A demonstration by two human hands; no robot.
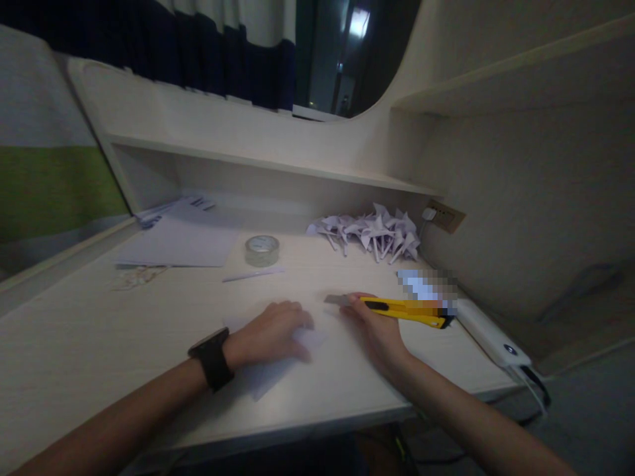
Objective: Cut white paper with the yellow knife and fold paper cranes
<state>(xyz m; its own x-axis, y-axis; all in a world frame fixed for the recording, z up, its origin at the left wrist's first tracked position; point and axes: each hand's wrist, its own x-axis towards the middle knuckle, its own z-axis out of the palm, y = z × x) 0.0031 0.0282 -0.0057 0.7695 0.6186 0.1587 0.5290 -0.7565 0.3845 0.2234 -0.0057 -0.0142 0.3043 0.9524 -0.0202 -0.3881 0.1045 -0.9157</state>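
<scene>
The grip of the right hand [374,327] is closing around a yellow utility knife [404,309], fingers wrapped over the front of the handle with the short grey blade showing past them and pointing toward the left edge of the desk [89,344]. The left hand [272,332], wearing a dark watch [212,359] on the wrist, is lying flat with fingers spread, holding nothing but pressing down a pale sheet of paper [278,370] near the front edge of the desk, just beside the knife hand. As a judgement, the cut is about to start, and doing it well is asking for the left fingers to be staying clear of the blade's line while keeping the sheet from sliding, with the blade drawn lightly and at a low angle so the paper is not tearing or bunching. Toward the back of the desk a roll of clear tape [262,250] is sitting, with a thin white pen-like stick [253,273] lying just in front of it and a larger sheet of paper [178,243] spreading toward the back left corner. A heap of folded paper pinwheels [372,233] is resting at the back right, near a wall socket [446,215], and a white power bank [489,334] is lying along the right edge.
</scene>
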